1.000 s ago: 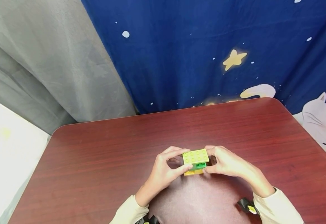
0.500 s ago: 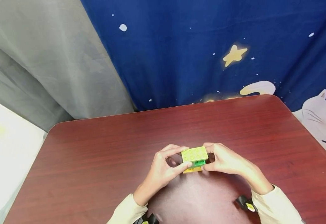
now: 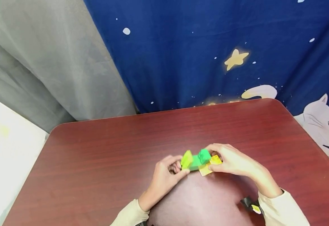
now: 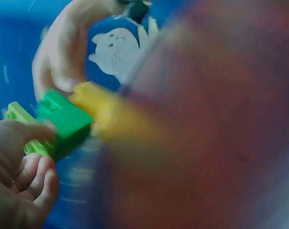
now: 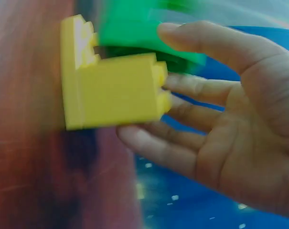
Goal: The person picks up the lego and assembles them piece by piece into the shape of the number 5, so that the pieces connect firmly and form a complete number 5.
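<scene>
A joined stack of toy building bricks is held between both hands above the table, turned on its side. Its lime brick is at the left end, where my left hand pinches it between thumb and fingers. Green bricks form the middle, and yellow bricks the right end. My right hand grips that right end. In the right wrist view its thumb lies along the green brick, and the other fingers reach behind the yellow brick. The left wrist view is partly blurred.
The dark red wooden table spreads around the hands. Behind it hang a grey curtain and a blue curtain with stars and a cat. A black wrist strap sits by the right sleeve.
The brick stack has been tipped from upright, lime studs up, onto its side with the lime end leftward and yellow end rightward. Both hands have turned with it.
</scene>
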Available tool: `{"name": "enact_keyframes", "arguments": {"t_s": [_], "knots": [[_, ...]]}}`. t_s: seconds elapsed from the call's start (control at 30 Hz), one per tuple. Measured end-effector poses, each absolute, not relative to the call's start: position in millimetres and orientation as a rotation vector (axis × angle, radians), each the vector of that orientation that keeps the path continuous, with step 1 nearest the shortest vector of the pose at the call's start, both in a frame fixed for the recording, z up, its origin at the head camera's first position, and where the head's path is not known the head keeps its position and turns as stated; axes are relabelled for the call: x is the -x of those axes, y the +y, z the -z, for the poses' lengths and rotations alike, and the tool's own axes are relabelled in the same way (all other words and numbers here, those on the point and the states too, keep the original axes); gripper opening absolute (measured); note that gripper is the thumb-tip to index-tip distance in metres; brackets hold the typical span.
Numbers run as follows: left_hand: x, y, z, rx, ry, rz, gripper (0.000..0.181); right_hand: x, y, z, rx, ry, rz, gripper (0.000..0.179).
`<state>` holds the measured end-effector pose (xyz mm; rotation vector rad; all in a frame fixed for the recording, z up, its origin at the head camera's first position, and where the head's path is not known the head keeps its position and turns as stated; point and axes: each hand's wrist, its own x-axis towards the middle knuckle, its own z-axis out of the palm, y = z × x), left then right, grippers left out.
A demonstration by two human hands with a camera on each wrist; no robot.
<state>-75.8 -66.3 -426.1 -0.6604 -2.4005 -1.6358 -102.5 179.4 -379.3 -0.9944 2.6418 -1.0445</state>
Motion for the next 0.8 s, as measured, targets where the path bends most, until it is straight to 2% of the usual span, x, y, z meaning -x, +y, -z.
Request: {"name": "enact_keyframes", "arguments": {"t_s": [0.07,0.17,0.37,0.57,0.8], "knots": [[74.6,-68.1,416.9,0.642,-2.368,1.637,0.033,103.8,176.9,380.4,0.962,2.579,1.11,0.029],[76.0,-71.3,399.4,0.644,-2.359,1.625,0.034,105.0,176.3,380.4,0.893,2.463,1.207,0.029],[75.5,-69.2,390.4,0.685,-2.444,1.694,0.032,101.0,186.5,376.0,0.81,2.364,1.197,0.053],[73.6,-59.9,390.4,0.705,-2.432,1.802,0.032,98.9,178.3,380.5,0.816,2.398,1.089,0.036],[68.9,-50.7,381.7,0.833,-2.349,1.835,0.037,93.7,172.1,385.5,0.792,2.45,1.097,0.045]]}}
